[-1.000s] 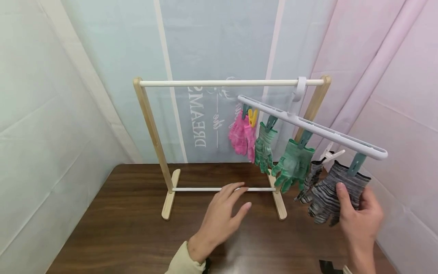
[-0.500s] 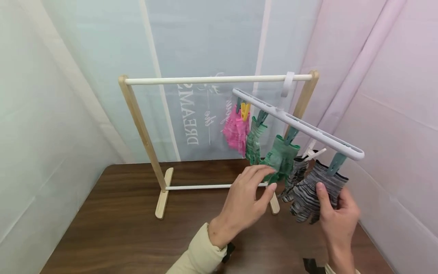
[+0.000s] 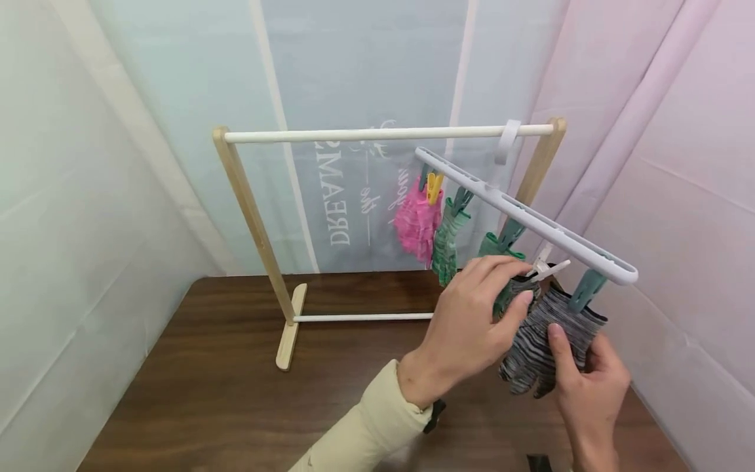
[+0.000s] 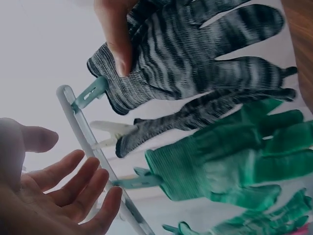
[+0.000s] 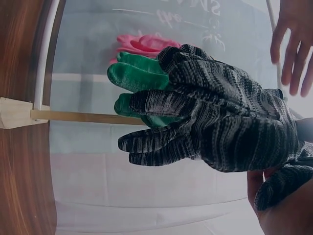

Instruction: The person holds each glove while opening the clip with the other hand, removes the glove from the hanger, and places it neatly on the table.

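Note:
My right hand [image 3: 594, 387] pinches a grey-and-black striped knit glove [image 3: 567, 314], thumb in front. A teal clip [image 3: 588, 288] fastens that glove to the near end of a pale hanger [image 3: 533, 219]. Loosely bent, my left hand [image 3: 466, 321] stands beside a second striped glove [image 4: 171, 122] and a white clothespin [image 4: 112, 131]. The left wrist view shows its fingers spread with nothing between them. Green gloves [image 4: 215, 166] hang farther along the hanger on teal clips. At the far end are pink gloves [image 3: 417, 223] with a yellow clothespin [image 3: 434, 188].
The hanger's hook [image 3: 508, 141] loops over the white top rod [image 3: 366, 134] of a wooden-legged rack [image 3: 253, 226]. The rack stands on a dark wood table [image 3: 236, 406]. Fabric walls [image 3: 678, 262] close in at the back and sides.
My left hand has moved right and upward, from over the table to beside the striped gloves and white clothespin. The right hand keeps its pinch on the striped glove.

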Demonstrator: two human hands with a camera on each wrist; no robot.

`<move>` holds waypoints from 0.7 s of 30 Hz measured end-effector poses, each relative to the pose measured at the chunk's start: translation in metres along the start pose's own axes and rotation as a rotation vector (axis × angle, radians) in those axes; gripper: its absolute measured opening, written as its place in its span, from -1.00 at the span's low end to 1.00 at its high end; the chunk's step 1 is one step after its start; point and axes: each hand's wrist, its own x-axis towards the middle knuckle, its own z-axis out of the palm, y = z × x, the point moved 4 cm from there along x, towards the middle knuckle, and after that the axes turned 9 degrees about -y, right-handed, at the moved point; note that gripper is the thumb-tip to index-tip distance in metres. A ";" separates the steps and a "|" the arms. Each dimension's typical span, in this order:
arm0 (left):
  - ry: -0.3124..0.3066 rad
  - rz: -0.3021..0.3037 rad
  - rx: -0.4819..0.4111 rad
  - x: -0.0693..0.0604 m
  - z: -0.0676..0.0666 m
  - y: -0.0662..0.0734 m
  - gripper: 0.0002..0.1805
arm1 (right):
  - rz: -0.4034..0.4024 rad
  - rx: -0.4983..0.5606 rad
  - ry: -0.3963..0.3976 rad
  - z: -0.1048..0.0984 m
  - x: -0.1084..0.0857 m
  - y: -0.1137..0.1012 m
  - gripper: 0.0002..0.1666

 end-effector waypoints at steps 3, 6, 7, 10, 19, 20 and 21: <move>0.000 0.011 0.013 0.008 0.003 0.005 -0.62 | 0.002 0.000 -0.012 -0.001 -0.001 0.000 -0.81; -0.004 0.009 0.031 0.015 0.005 0.007 -0.59 | -0.001 0.007 -0.020 -0.001 -0.001 0.000 -0.81; -0.007 0.009 0.041 0.018 0.006 0.008 -0.58 | -0.004 0.014 -0.019 -0.001 -0.001 0.000 -0.80; -0.013 0.001 0.064 0.023 0.007 0.008 -0.56 | -0.014 0.037 -0.023 -0.001 0.000 -0.001 -0.79; 0.004 -0.047 0.017 0.029 0.016 0.004 -0.57 | -0.027 -0.006 -0.043 -0.005 -0.005 -0.002 -0.81; 0.006 -0.059 0.011 0.029 0.016 0.003 -0.57 | -0.027 -0.007 -0.049 -0.005 -0.005 -0.003 -0.80; 0.006 -0.070 0.006 0.029 0.017 0.002 -0.58 | -0.026 -0.012 -0.055 -0.005 -0.006 -0.003 -0.81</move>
